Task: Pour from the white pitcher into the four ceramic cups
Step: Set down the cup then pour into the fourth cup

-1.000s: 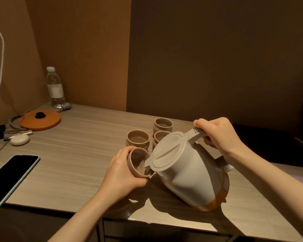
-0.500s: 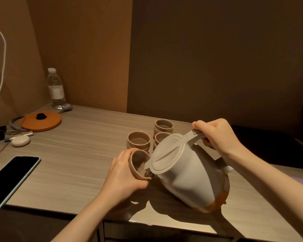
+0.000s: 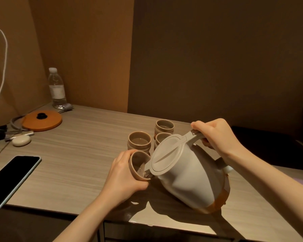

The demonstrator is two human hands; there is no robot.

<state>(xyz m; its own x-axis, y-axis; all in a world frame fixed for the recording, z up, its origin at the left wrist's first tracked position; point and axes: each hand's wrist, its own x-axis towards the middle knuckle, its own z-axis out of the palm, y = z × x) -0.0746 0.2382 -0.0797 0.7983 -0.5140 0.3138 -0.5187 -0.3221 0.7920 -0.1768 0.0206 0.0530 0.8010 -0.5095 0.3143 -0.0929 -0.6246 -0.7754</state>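
White pitcher [image 3: 187, 173]: tilted steeply, spout down and resting at the rim of a ceramic cup [image 3: 138, 165]; base edge appears to bear on the counter [image 3: 77, 154], though shadow hides the contact. Lid [image 3: 166, 154] closed. Amber band at the base, either liquid showing through or a coloured foot; cannot tell which.

Right hand [image 3: 215, 137]: fingers curled tight around the top of the pitcher's loop handle [image 3: 196, 135], just behind the lid hinge. Left hand [image 3: 124, 175]: wrapped around the cup just beside the pitcher's spout, cup tipped toward it. Liquid glints inside this cup; level not readable.

Handling judgement: the pitcher looks like a rigid plastic or coated shell, bulky, and probably heavy if well filled; weight sits low and far from the handle, so the grasp high on the loop gives leverage but demands wrist torque. Pivoting on the base edge takes some of that load. Smooth wall, likely slippery; the handle is the only sound hold. Cups are small, stiff, breakable, no handles; take them around the waist, as here.

Three more cups stand upright beyond the pitcher's spout: one [image 3: 139, 141] behind the held cup, one [image 3: 160, 137] partly hidden by the lid, one [image 3: 164, 126] farthest. All three seem to hold liquid, so this is probably the final fill.

Well away from the pitcher on the spout side: phone [image 3: 12, 177], orange lid [image 3: 42, 120], water bottle [image 3: 57, 88].
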